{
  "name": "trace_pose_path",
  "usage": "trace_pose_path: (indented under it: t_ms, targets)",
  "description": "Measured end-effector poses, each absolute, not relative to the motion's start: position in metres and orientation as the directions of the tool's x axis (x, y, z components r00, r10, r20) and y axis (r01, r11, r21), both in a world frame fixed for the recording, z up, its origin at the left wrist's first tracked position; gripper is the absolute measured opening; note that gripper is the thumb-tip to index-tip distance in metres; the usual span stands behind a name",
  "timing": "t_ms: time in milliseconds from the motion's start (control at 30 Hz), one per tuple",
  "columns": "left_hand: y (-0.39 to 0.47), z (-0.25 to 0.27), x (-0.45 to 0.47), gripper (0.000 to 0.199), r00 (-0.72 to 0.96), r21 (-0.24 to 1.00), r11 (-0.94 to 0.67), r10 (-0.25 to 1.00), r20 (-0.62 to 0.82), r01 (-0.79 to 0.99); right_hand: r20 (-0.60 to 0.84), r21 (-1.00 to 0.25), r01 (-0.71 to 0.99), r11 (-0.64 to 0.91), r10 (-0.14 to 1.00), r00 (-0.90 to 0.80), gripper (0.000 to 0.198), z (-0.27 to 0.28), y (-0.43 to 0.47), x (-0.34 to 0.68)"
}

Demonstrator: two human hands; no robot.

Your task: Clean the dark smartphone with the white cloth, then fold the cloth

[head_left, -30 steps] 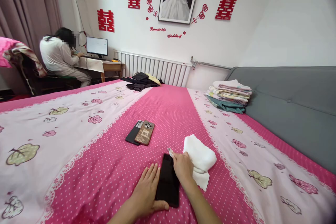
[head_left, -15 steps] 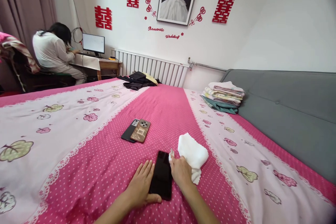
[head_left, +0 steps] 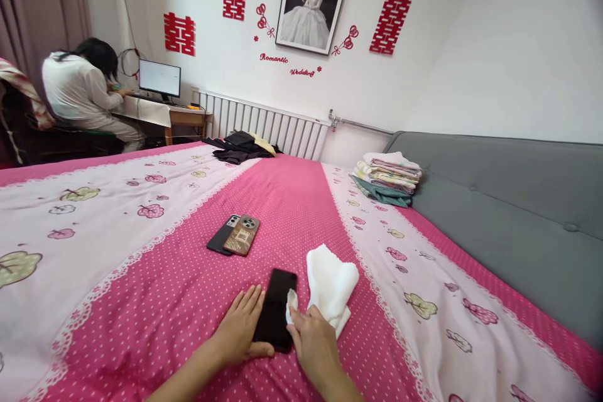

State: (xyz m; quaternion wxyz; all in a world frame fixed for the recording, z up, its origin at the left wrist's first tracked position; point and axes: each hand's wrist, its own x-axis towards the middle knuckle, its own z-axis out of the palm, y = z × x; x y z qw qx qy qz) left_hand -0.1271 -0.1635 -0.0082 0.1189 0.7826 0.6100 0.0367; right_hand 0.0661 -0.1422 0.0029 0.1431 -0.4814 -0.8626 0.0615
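A black smartphone (head_left: 276, 317) lies screen up on the pink dotted bedcover. My left hand (head_left: 240, 325) rests flat against its left edge, fingers spread, the thumb over the bottom end. Closed on a bunched corner of a white cloth (head_left: 331, 279), my right hand (head_left: 315, 339) presses that corner on the right side of the screen. The rest of the cloth lies loosely on the bed, to the right of the phone. Farther off, a brown-backed phone (head_left: 242, 237) partly overlaps a dark phone (head_left: 217, 242), both with their camera sides up.
Folded cloths (head_left: 389, 176) are stacked by the grey headboard (head_left: 494, 213). Dark clothes (head_left: 240, 147) lie at the bed's far edge, near a radiator (head_left: 264, 122). A person in white (head_left: 82, 88) sits bent over a desk with a monitor (head_left: 160, 80) at the left.
My right hand has moved the cloth corner nearer to me along the phone's right side. My left hand stays at the phone's left edge. The whole view has shifted slightly.
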Motion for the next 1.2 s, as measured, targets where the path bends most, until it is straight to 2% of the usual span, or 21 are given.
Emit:
trace_pose_path:
  t_ms: [433,633,733,833,967,1200]
  targets:
    - [-0.16,-0.015,-0.131,0.109,0.236,0.253,-0.212,0.969,-0.069,0.944,0.208,-0.309,0.74,0.597,0.802,-0.56,0.023,-0.005,-0.164,0.073]
    - [-0.16,-0.012,-0.128,0.11,0.219,0.254,-0.19,0.971,-0.093,0.948,0.353,-0.269,0.618,0.739,0.673,-0.65,0.025,-0.022,-0.161,0.068]
    - [-0.16,-0.01,-0.127,0.107,0.233,0.253,-0.202,0.968,-0.097,0.946,0.379,-0.247,0.564,0.788,0.614,-0.692,0.022,-0.024,-0.161,0.064]
    - [-0.162,-0.009,-0.127,0.102,0.241,0.271,-0.214,0.968,-0.07,0.938,0.357,-0.269,0.575,0.773,0.634,-0.686,0.022,-0.021,-0.163,0.062]
    - [-0.164,-0.005,-0.129,0.104,0.26,0.318,-0.222,0.962,-0.08,0.922,0.328,-0.349,0.594,0.724,0.689,-0.647,0.028,-0.013,-0.165,0.058]
    - [-0.165,-0.004,-0.144,0.093,0.33,0.45,-0.269,0.942,-0.061,0.852,0.308,-0.375,0.561,0.738,0.67,-0.676,0.028,0.005,-0.165,0.043]
